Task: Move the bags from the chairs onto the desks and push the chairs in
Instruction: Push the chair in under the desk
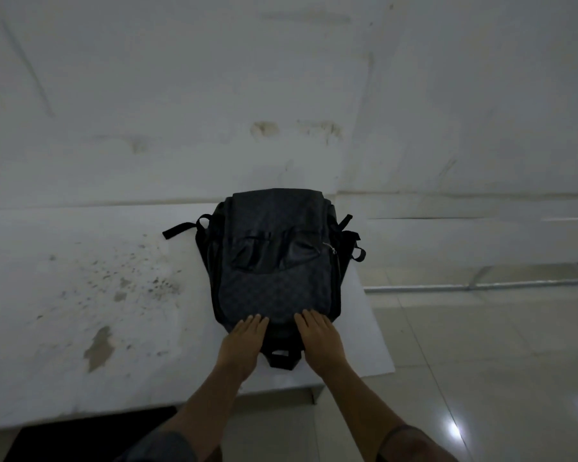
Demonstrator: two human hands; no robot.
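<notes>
A black backpack (274,261) with a checked pattern lies flat on the white desk (80,295), near the desk's right end, its carry loop toward me. My left hand (244,341) rests flat on the bag's near left edge with straight fingers. My right hand (317,338) lies flat on the near right edge in the same way. A dark shape (90,435) shows below the desk's front edge at the bottom left; I cannot tell whether it is a chair.
The desk top is stained and chipped on its left half. A white wall (281,95) stands right behind the desk. Glossy tiled floor (481,361) lies to the right, with a metal rail (481,286) low along the wall.
</notes>
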